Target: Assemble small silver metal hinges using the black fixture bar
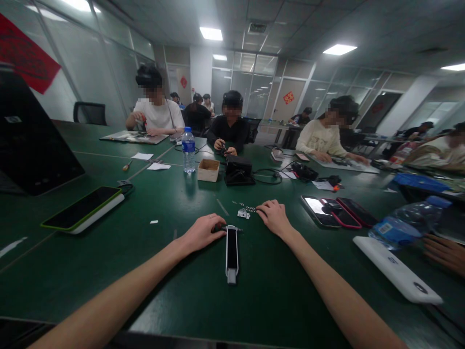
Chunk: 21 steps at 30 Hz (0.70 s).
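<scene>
The slim black-and-white device (231, 252) is lying nearest you on the surface (283, 300), probably light, stiff and slick; its long sides are offering good hold. Your left hand (201, 232) is resting by its far end, pinch unclear; your right hand (273, 215), loosely spread, is lying beside small metal parts (243, 214).

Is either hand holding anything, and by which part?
The left hand is at the far end of the slim device; whether it grips cannot be told. The right hand, beside small shiny parts, shows no clear hold.
</scene>
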Tool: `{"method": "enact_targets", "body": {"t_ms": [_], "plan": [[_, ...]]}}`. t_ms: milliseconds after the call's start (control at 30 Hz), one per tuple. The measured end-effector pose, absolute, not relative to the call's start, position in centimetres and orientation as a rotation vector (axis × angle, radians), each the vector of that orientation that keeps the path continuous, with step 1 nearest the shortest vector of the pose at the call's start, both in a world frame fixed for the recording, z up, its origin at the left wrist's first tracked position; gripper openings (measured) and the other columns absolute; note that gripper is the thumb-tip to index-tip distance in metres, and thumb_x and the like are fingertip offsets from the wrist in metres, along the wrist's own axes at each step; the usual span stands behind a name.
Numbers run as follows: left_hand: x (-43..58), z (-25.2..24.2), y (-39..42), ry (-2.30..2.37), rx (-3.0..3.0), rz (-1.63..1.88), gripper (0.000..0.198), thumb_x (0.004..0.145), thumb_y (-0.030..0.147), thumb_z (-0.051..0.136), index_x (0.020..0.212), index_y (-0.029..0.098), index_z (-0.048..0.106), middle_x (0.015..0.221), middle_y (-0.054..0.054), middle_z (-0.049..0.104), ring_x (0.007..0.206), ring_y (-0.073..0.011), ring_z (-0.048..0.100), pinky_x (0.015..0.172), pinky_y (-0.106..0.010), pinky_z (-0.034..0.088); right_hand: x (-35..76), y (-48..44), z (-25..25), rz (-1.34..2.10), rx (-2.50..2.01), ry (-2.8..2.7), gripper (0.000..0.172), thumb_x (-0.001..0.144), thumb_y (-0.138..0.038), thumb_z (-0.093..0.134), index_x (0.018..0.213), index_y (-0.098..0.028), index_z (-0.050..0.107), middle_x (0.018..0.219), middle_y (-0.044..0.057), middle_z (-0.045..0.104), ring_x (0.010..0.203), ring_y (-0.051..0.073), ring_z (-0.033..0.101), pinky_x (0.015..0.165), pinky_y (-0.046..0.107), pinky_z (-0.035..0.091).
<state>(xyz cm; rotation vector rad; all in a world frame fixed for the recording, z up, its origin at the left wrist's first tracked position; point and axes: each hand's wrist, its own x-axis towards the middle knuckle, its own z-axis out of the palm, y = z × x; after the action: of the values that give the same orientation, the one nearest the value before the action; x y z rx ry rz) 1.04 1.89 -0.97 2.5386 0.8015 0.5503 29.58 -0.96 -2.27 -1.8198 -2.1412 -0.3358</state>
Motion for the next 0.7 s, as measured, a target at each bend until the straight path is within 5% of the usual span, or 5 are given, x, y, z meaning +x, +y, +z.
{"method": "enact_targets", "body": {"t_ms": [433, 700], "plan": [[1.1, -0.5, 1.8, 0.837, 2.559, 0.534, 0.020, 0.082, 0.028, 0.060, 0.100, 0.017, 0.061, 0.086, -0.002, 0.060, 0.071, -0.0147, 0.056, 0.063, -0.025, 0.044, 27.9, -0.8, -1.2, -0.684, -1.802, -2.216, 0.019, 0.087, -0.018, 0.046, 0.083, -0.012, 0.063, 0.087, 0.013, 0.061, 0.085, 0.023, 0.050, 0.074, 0.034, 0.035], [0.9, -0.2, 1.2, 0.797, 2.659, 0.574, 0.023, 0.081, 0.023, 0.058, 0.103, 0.015, 0.059, 0.089, -0.004, 0.060, 0.074, -0.0148, 0.057, 0.067, -0.025, 0.046, 25.8, -3.4, -1.4, -0.121, -1.476, -2.064, 0.007, 0.081, -0.014, 0.050, 0.076, -0.016, 0.054, 0.079, 0.006, 0.057, 0.075, 0.018, 0.051, 0.069, 0.029, 0.042]]}}
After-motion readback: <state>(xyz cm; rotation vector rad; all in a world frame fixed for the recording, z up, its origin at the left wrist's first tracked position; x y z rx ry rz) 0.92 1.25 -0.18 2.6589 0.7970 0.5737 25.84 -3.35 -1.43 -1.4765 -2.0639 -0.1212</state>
